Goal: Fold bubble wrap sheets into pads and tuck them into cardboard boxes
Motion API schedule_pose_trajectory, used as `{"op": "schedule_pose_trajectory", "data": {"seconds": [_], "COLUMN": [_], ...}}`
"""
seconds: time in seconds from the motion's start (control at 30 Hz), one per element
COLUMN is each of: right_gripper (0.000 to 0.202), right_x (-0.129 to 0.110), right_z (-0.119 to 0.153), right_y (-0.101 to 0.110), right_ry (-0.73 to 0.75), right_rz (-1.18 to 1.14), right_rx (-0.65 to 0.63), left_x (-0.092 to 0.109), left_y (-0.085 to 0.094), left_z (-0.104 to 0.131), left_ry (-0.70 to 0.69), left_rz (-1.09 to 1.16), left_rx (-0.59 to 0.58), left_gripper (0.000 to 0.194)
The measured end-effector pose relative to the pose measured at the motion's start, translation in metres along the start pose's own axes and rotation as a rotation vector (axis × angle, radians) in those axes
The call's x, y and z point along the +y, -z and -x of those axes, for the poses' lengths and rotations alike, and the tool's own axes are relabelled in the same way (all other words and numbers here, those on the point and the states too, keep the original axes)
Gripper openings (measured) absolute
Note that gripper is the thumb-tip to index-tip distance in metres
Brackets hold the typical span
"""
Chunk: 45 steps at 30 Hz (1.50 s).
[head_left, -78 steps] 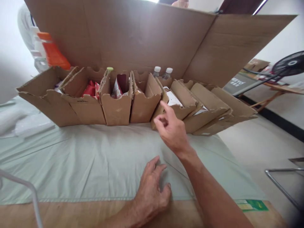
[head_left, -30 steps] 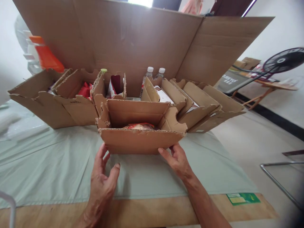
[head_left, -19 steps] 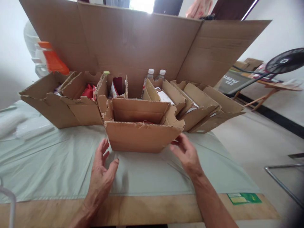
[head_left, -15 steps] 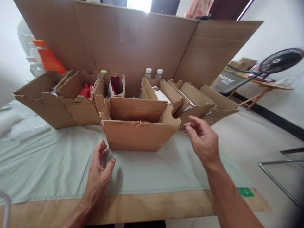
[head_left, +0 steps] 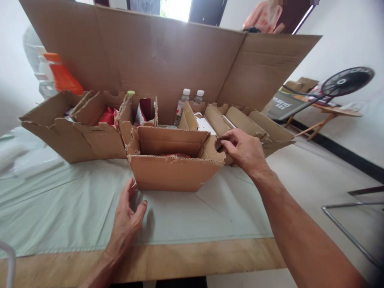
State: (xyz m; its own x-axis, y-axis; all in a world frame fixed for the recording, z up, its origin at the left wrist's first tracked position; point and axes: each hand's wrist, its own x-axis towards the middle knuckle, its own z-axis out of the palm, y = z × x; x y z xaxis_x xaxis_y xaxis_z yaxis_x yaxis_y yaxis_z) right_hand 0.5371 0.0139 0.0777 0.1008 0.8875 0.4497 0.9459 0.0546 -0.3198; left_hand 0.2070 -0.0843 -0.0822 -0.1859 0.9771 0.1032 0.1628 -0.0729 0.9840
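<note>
A small open cardboard box (head_left: 177, 173) stands in front of a row of others on the green cloth. Something reddish (head_left: 177, 155) shows inside it, mostly hidden by the front wall. My right hand (head_left: 244, 150) is at the box's right end, thumb and fingers closed on the cut-out edge there; the fingertips are partly hidden. Near the box's lower left corner, my left hand (head_left: 129, 214) hovers low over the cloth with its fingers apart, holding nothing.
Behind stand more open boxes (head_left: 100, 140), one with red packets (head_left: 108, 116), and two clear bottles (head_left: 182, 106). A tall cardboard panel (head_left: 168, 60) rises at the back, with an orange bottle (head_left: 63, 74) at left. A fan (head_left: 345, 82) and a person's patterned sleeve (head_left: 261, 18) show beyond.
My right hand has moved left and a little up, from beside the front box onto its right edge. My left hand has barely moved. The view has shifted slightly.
</note>
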Motion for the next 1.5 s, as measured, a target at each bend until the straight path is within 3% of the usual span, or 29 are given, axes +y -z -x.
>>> {"op": "schedule_pose_trajectory", "data": {"seconds": [0.07,0.13,0.2,0.3,0.4,0.5,0.77,0.9,0.97,1.03,1.1,1.17,1.27,1.37,1.5], "right_gripper": [0.042,0.038,0.022,0.015,0.018,0.022,0.014,0.015,0.019,0.025,0.030,0.032,0.029,0.029,0.022], "right_x": [0.001,0.008,0.020,0.041,0.052,0.063,0.125,0.128,0.115,0.091,0.057,0.013,-0.060,-0.134,-0.231], "right_z": [0.012,0.024,0.031,0.030,0.024,0.026,0.040,0.047,0.063,0.086,0.109,0.128,0.135,0.121,0.088], "right_y": [0.009,0.015,0.014,-0.005,-0.029,-0.039,-0.017,-0.010,-0.008,-0.010,-0.013,-0.016,-0.022,-0.037,-0.090], "right_ry": [-0.040,-0.094,-0.138,-0.128,-0.111,-0.114,-0.317,-0.272,-0.197,-0.077,0.057,0.182,0.408,0.603,0.778], "right_rz": [-0.088,-0.126,-0.058,0.060,0.071,0.082,0.214,0.164,0.113,0.009,-0.128,-0.223,-0.298,-0.368,-0.416], "right_rx": [0.090,0.129,0.015,-0.230,-0.259,-0.242,-0.150,-0.195,-0.279,-0.451,-0.679,-0.828,-0.808,-0.740,-0.695], "left_x": [-0.001,-0.001,0.000,0.002,0.002,0.001,0.005,0.005,0.004,0.004,0.006,0.010,0.017,0.016,-0.006], "left_y": [0.001,0.001,0.001,0.000,-0.001,0.000,-0.003,-0.002,-0.002,-0.003,-0.002,0.005,0.031,0.071,0.113], "left_z": [0.000,0.000,0.000,0.000,0.000,0.000,0.000,0.000,0.000,0.000,0.001,0.003,0.006,0.006,0.004], "left_ry": [0.014,0.031,0.031,0.013,0.013,0.018,0.015,0.031,0.034,0.032,0.034,0.039,0.028,-0.017,-0.108], "left_rz": [-0.003,-0.004,-0.001,-0.020,-0.048,-0.021,-0.032,-0.044,-0.031,-0.016,-0.006,-0.005,-0.035,-0.123,-0.195], "left_rx": [0.009,0.015,0.010,-0.009,-0.010,0.005,0.020,0.012,0.017,0.010,-0.006,-0.013,0.017,0.084,0.205], "left_gripper": [0.070,0.070,0.070,0.069,0.070,0.071,0.068,0.067,0.069,0.071,0.073,0.075,0.071,0.058,0.041]}}
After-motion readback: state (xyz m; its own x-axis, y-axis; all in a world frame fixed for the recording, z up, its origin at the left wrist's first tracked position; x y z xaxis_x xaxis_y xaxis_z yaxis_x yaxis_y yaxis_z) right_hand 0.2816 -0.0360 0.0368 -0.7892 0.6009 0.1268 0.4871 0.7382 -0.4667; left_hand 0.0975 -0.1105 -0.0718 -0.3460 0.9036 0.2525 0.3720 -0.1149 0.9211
